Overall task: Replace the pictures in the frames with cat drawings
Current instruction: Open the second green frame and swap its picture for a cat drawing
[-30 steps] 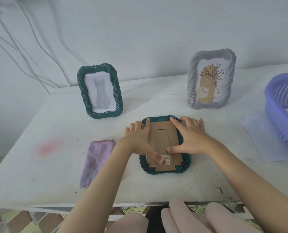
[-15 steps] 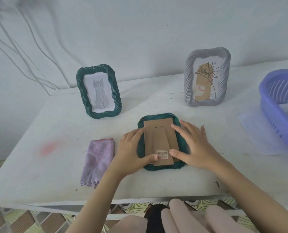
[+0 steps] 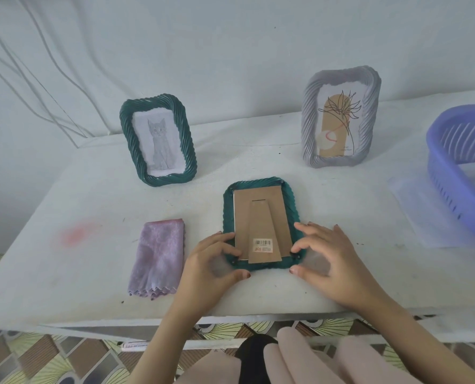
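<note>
Green frame (image 3: 260, 217) lies face-down near the table (image 3: 258, 297) front edge. Left hand (image 3: 208, 268) and right hand (image 3: 330, 261) pinch its near corners, fingers curled.

Matt cardboard backing (image 3: 261, 217), fuzzy cloth (image 3: 158, 256)

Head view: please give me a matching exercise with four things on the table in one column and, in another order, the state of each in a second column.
Things:
1. far green frame
2. grey frame
3. near green frame
4. purple cloth

States:
a. lies face down, cardboard back up
b. stands upright, shows a plant picture
c. lies folded flat on the table
d. stands upright, shows a cat drawing

Right pairs: 1-d, 2-b, 3-a, 4-c.
</note>
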